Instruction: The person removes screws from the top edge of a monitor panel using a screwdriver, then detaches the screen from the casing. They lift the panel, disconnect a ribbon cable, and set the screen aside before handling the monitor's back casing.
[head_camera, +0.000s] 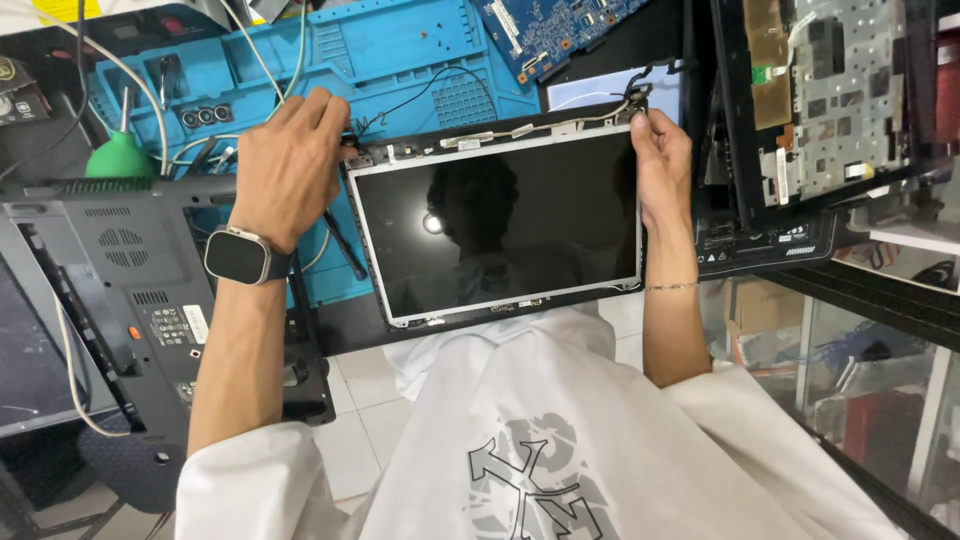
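Note:
A bare laptop screen panel (500, 220) with a dark glossy face and thin metal frame rests tilted against my lap and the workbench edge. My left hand (290, 160), with a smartwatch on the wrist, grips its top left corner by the hinge bracket. Its top right corner is gripped by my right hand (662, 160), which wears a thin bracelet. Thin black and white cables (440, 85) run from the panel's top edge onto the mat.
A blue work mat (400, 50) lies behind the panel with a circuit board (560, 25). A grey laptop base (120, 280) sits at left beside a green blower bulb (118, 158). Another opened laptop chassis (830, 100) stands at right above glass shelving.

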